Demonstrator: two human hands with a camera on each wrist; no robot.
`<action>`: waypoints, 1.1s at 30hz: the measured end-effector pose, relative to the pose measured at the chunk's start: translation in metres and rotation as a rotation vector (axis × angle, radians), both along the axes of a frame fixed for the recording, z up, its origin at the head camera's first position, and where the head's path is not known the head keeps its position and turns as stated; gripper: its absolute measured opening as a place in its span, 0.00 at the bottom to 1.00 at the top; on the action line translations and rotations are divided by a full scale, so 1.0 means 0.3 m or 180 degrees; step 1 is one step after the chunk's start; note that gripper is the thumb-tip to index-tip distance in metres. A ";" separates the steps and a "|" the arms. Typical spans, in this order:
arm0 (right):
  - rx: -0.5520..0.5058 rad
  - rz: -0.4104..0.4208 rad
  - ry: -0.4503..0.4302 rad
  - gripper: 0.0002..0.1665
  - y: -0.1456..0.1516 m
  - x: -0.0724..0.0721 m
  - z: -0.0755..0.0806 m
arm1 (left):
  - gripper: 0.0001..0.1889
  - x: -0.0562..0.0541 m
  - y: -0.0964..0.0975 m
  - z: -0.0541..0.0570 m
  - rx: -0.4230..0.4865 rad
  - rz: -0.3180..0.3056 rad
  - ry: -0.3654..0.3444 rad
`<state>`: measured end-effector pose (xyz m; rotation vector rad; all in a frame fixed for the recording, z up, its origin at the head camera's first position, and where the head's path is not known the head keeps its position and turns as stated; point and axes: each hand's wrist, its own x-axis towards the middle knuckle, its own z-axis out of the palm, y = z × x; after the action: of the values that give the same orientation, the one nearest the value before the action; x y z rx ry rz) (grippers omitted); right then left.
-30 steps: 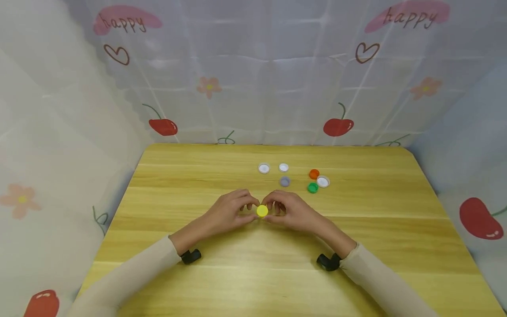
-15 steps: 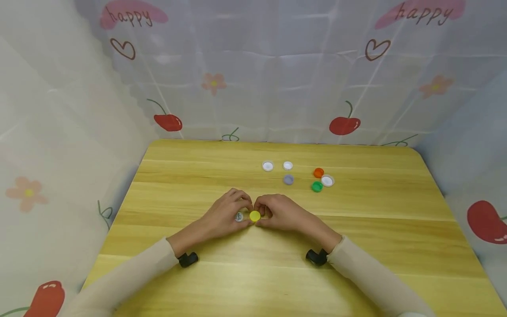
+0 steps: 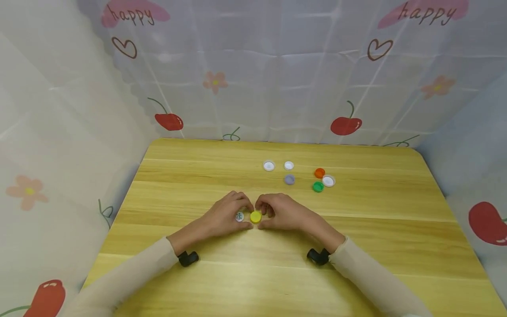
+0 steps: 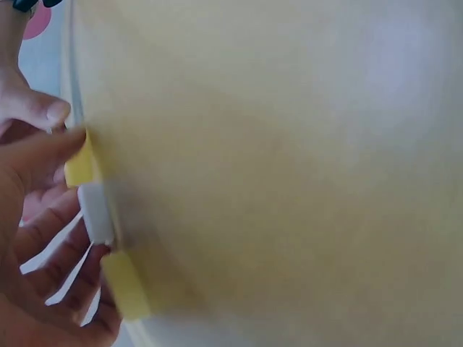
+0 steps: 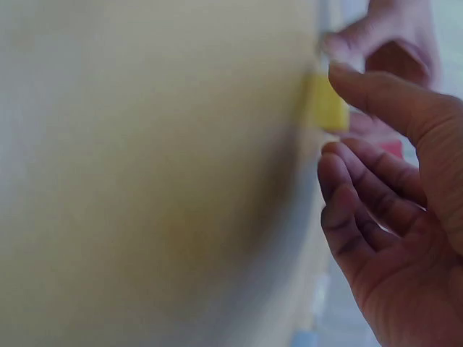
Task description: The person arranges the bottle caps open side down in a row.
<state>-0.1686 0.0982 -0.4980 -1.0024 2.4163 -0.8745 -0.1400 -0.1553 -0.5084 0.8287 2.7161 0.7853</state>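
Note:
A yellow bottle cap (image 3: 255, 217) lies on the wooden table (image 3: 253, 277) between my two hands. My left hand (image 3: 226, 214) arches over the table, thumb and fingertips beside the cap's left side. Under that palm sits a white cap with bluish marks (image 3: 239, 216). The left wrist view shows this white cap (image 4: 95, 213) in a row between the yellow cap (image 4: 79, 168) and a second yellow cap (image 4: 126, 285), which the head view hides. My right hand (image 3: 287, 213) curves loosely on the other side, its thumb and fingers apart from the yellow cap (image 5: 329, 105).
Farther back lie two white caps (image 3: 269, 166) (image 3: 288, 165) and a pale purple cap (image 3: 290, 179). To their right are an orange cap (image 3: 319, 173), a green cap (image 3: 318, 187) and a larger white cap (image 3: 328, 181). A printed curtain (image 3: 253, 97) stands behind the table.
The yellow cap, earlier pinched between both hands, has come left and nearer and now rests on the table. Fingers and thumbs have spread off it. The marked white cap has come into sight.

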 end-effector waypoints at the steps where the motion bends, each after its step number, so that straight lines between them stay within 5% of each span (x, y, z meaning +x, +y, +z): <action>1: -0.0001 -0.0006 -0.0019 0.24 0.009 -0.009 0.007 | 0.22 -0.007 -0.003 0.007 0.0040 -0.0038 -0.0071; 7: -0.0133 -0.0190 0.0224 0.19 0.065 -0.113 0.036 | 0.26 -0.109 0.001 0.039 0.0398 -0.0146 -0.0404; 11: -0.0122 -0.0618 0.0577 0.21 0.079 -0.223 0.026 | 0.22 -0.239 0.043 0.049 0.0738 0.0113 -0.0536; 15: 0.0037 -0.1036 0.0645 0.28 0.089 -0.322 0.009 | 0.20 -0.365 0.092 0.032 0.1058 0.0392 -0.0648; 19: 0.0251 -0.1121 0.0511 0.34 0.092 -0.381 -0.007 | 0.22 -0.452 0.126 0.005 0.0919 0.0603 -0.0596; 26: 0.0267 -0.1096 0.0338 0.32 0.085 -0.413 -0.028 | 0.23 -0.535 0.153 0.003 0.0381 0.0601 -0.0486; 33: 0.0176 -0.1225 0.0322 0.23 0.083 -0.412 -0.034 | 0.18 -0.541 0.176 0.012 0.0201 0.0537 -0.0350</action>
<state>-0.2924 0.1231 -0.5081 -0.5804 2.7561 -0.8896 -0.3024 -0.1026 -0.5050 0.5555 2.7008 0.9260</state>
